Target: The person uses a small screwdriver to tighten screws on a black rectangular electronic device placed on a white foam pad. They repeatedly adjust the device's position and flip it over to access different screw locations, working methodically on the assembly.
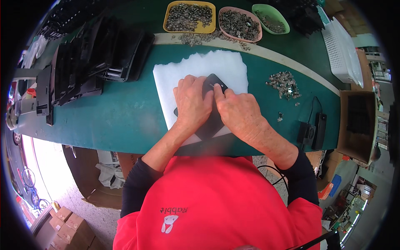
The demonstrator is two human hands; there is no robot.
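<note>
A flat black plastic panel (211,124) lies at a slant on a white foam sheet (168,75) in front of me. My left hand (192,99) grips the panel from the left, its fingers curled and its thumb along the panel's surface. My right hand (241,110) is closed at the panel's far end, with the index fingertip pressed down near the corner. A tiny shiny spot shows by that fingertip; what the fingers hold there is too small to make out. Both hands cover much of the panel's middle.
Beyond the foam stand a yellow tray (169,18), a pink tray (259,31) and a green tray (266,7) with small metal parts. A loose metal pile (284,84) lies right, near a black device (318,131). Black panels (89,58) are stacked left; a cardboard box (341,125) stands right.
</note>
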